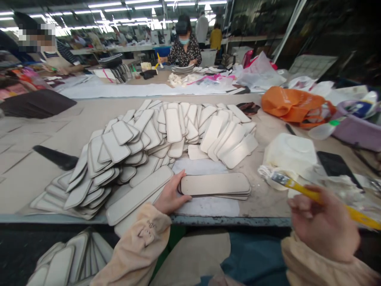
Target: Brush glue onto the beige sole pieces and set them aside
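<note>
Several long, round-cornered pale panels lie stacked on a white sheet at the lower centre of the frame. The left hand curves about the stack's left end, thumb and fingers parted; how firmly it presses, I cannot tell. At lower right, the right hand is closed around the yellow handle of a flat paintbrush, whose whitish, clumped bristles sit beside a translucent plastic container. For clean brushing, it would seem best to shed excess paste first, keep the left thumb and fingers off the top face, steady the uneven edges beneath, and stroke lengthwise with light, even pressure.
</note>
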Tool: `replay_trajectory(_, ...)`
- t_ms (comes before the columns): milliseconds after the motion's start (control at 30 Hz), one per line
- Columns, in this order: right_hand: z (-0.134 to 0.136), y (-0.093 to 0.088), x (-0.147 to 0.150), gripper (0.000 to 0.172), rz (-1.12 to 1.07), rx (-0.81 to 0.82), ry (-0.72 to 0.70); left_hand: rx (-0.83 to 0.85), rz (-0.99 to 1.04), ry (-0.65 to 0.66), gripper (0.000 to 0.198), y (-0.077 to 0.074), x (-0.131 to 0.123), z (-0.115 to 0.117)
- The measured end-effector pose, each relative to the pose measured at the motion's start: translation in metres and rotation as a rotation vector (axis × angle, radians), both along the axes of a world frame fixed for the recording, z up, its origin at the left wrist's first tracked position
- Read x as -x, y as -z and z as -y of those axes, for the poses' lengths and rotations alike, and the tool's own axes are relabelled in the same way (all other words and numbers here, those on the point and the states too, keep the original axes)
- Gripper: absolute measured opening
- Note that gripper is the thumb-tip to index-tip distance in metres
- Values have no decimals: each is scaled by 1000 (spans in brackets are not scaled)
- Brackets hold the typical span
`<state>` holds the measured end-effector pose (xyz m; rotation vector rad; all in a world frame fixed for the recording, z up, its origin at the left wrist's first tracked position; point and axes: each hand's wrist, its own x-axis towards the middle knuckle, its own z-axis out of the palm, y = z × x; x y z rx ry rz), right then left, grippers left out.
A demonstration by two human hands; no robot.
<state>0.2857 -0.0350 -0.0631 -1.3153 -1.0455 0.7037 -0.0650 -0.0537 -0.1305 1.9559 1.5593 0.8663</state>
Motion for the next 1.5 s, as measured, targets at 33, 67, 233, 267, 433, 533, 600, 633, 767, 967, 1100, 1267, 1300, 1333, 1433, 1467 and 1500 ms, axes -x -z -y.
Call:
replay_trajectory(33,-2,4,15,25,-206,52,-68,8,13,3,89,0,0,0)
replay_trajectory(67,-4,8,31,23,-385,115,-132,14,24,7,91,0,0,0)
replay_trajectory(233,-2,32,109,33,-494,274,-368,15,90,16,96,2,2,-1)
replay_trajectory(267,-1,36,120,34,-471,293,-408,13,102,17,96,3,3,-1)
replay_trajectory(433,2,48,150,39,-352,339,-550,3,124,10,99,6,3,-2)
replay_trajectory(533,1,48,154,40,-295,353,-568,-2,124,14,100,6,2,-2)
replay_trajectory(600,-2,48,152,41,-260,356,-544,-4,129,15,100,5,2,-2)
replay_trajectory(633,-3,48,149,42,-244,352,-527,-4,130,15,100,5,2,-2)
replay_trajectory(767,-10,50,128,41,-201,314,-443,13,102,7,98,4,3,-3)
replay_trajectory(967,-18,52,77,41,-139,252,-227,34,21,-19,91,2,2,-3)
replay_trajectory(1100,-20,49,42,43,-31,219,-86,15,3,-17,89,1,2,-3)
replay_trajectory(1267,-14,39,29,42,21,190,17,9,6,-20,88,2,3,-4)
replay_trajectory(1300,-11,37,34,41,-3,178,-4,11,9,-16,89,2,3,-4)
replay_trajectory(1333,-9,36,40,40,-47,168,-43,13,15,-12,91,2,3,-3)
replay_trajectory(1433,-2,38,71,36,-229,188,-236,15,49,-8,95,2,2,-3)
replay_trajectory(1467,1,39,84,36,-277,212,-306,12,63,-12,97,2,2,-3)
replay_trajectory(1500,3,40,96,36,-308,242,-372,9,75,-16,98,2,1,-2)
